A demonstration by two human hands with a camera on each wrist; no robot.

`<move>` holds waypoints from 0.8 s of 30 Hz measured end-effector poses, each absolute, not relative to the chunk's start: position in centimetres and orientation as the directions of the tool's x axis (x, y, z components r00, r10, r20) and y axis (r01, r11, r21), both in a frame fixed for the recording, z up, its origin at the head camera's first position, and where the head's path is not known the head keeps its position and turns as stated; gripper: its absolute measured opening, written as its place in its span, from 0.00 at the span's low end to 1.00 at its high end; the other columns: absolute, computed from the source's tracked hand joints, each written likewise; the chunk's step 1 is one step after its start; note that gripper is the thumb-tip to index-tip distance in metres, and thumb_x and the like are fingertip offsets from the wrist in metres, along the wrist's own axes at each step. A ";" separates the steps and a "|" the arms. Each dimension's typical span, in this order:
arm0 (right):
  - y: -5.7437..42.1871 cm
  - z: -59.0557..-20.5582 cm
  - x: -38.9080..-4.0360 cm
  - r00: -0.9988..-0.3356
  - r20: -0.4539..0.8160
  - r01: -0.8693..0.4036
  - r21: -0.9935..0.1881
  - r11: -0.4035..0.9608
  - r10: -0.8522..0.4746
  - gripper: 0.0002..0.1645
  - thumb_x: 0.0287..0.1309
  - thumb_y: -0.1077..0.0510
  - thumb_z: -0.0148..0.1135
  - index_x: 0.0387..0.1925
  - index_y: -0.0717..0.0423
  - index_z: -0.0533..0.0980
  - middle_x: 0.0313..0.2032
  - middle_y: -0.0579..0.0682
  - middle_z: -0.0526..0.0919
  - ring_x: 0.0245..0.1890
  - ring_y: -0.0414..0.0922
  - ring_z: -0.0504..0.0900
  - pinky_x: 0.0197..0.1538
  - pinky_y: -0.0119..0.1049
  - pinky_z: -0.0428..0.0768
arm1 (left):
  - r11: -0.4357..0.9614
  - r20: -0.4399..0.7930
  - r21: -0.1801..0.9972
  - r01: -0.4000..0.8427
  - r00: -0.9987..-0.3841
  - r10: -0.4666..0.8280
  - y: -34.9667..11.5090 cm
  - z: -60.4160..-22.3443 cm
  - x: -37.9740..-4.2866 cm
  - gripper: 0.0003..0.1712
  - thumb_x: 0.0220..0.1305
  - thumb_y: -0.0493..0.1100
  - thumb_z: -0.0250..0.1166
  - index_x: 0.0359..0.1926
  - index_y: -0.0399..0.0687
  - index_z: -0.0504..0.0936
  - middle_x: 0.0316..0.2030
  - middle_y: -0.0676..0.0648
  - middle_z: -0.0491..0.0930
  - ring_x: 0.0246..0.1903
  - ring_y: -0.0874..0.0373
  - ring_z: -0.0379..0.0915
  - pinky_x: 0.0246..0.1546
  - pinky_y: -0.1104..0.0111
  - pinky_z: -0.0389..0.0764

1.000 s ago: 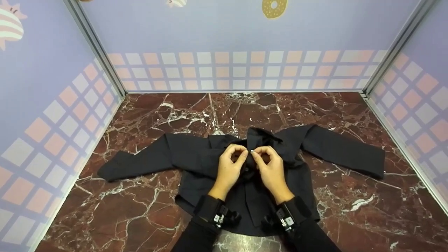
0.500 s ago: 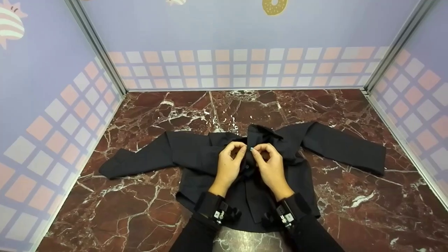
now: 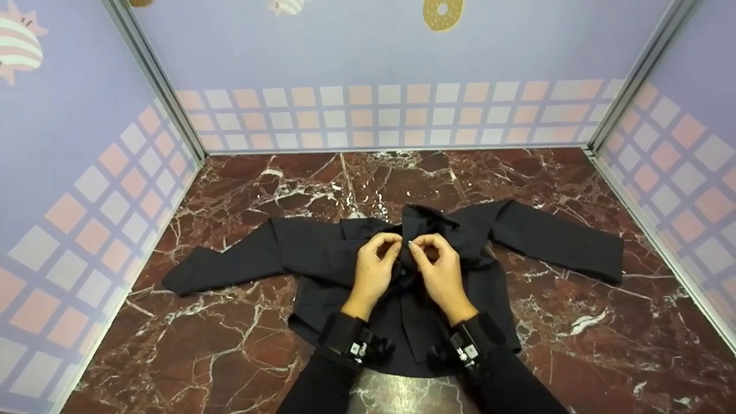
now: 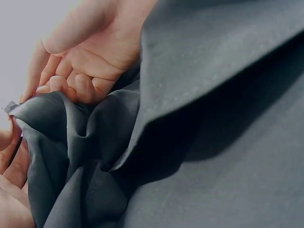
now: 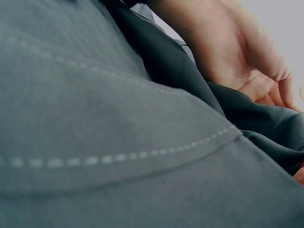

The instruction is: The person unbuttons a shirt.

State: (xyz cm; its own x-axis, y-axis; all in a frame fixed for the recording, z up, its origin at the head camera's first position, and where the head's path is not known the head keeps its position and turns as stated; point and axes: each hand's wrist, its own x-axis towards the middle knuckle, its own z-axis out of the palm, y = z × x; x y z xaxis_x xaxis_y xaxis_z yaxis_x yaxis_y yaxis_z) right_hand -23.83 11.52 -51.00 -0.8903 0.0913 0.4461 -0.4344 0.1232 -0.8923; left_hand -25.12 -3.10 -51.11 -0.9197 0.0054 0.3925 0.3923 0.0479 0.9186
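A black long-sleeved shirt [image 3: 310, 247] lies spread out, its front placket running between my two hands. My left hand [image 3: 372, 273] pinches the placket's left side between thumb and forefinger, just below the collar [image 3: 422, 217]. Opposite it, my right hand [image 3: 445, 276] pinches the other side of the placket, with a small pale spot at its fingertips that is too small to identify. In the left wrist view, fabric [image 4: 47, 111] bunches up under the left hand [image 4: 95, 42]. Stitched cloth [image 5: 104, 118] fills much of the right wrist view, below the right hand [image 5: 223, 42]. A small button [image 3: 403, 271] shows on the placket below the fingertips.
The shirt lies on a red-brown marble-patterned table [image 3: 190, 339]. One sleeve [image 3: 224, 267] stretches left and the other sleeve [image 3: 560, 244] right. Lilac panels with pink and white checks enclose the back [image 3: 391, 57] and both sides.
Both hands keep their pinch near the collar, with only slight fingertip movement. The whole head view has shifted a little; the shirt lies in much the same place.
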 end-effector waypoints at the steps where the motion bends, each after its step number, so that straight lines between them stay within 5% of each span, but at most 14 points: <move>1: 11.4 -51.1 -23.9 -0.891 0.445 -0.434 -0.893 0.119 0.091 0.06 0.72 0.64 0.67 0.41 0.66 0.81 0.35 0.55 0.80 0.23 0.39 0.75 0.28 0.28 0.75 | 0.046 0.394 0.918 0.394 -0.919 -0.001 -3.1 -51.2 -25.1 0.06 0.75 0.35 0.67 0.46 0.35 0.87 0.42 0.41 0.85 0.37 0.58 0.79 0.40 0.70 0.78; 10: 11.2 -51.7 -23.9 -0.855 0.500 -0.490 -0.866 0.101 0.136 0.04 0.69 0.71 0.67 0.41 0.73 0.80 0.37 0.60 0.80 0.23 0.39 0.74 0.28 0.25 0.74 | 0.155 0.486 0.861 0.484 -0.874 0.027 -3.2 -51.4 -25.2 0.05 0.74 0.36 0.69 0.45 0.39 0.89 0.42 0.45 0.87 0.36 0.57 0.82 0.38 0.70 0.82; 17: 11.5 -51.5 -24.5 -0.800 0.580 -0.562 -0.814 0.145 0.156 0.05 0.68 0.66 0.71 0.37 0.66 0.86 0.35 0.58 0.83 0.25 0.40 0.75 0.30 0.26 0.74 | 0.184 0.524 0.833 0.521 -0.851 0.041 -3.2 -51.1 -25.6 0.06 0.73 0.36 0.68 0.46 0.40 0.89 0.42 0.45 0.87 0.37 0.54 0.84 0.39 0.68 0.84; 24: 11.3 -51.8 -24.0 -0.829 0.545 -0.534 -0.838 0.110 0.126 0.04 0.66 0.70 0.71 0.42 0.66 0.88 0.37 0.59 0.84 0.26 0.40 0.76 0.30 0.25 0.74 | 0.211 0.558 0.816 0.539 -0.829 -0.041 -2.9 -51.6 -24.9 0.02 0.72 0.34 0.70 0.42 0.42 0.89 0.38 0.46 0.86 0.32 0.54 0.82 0.35 0.69 0.82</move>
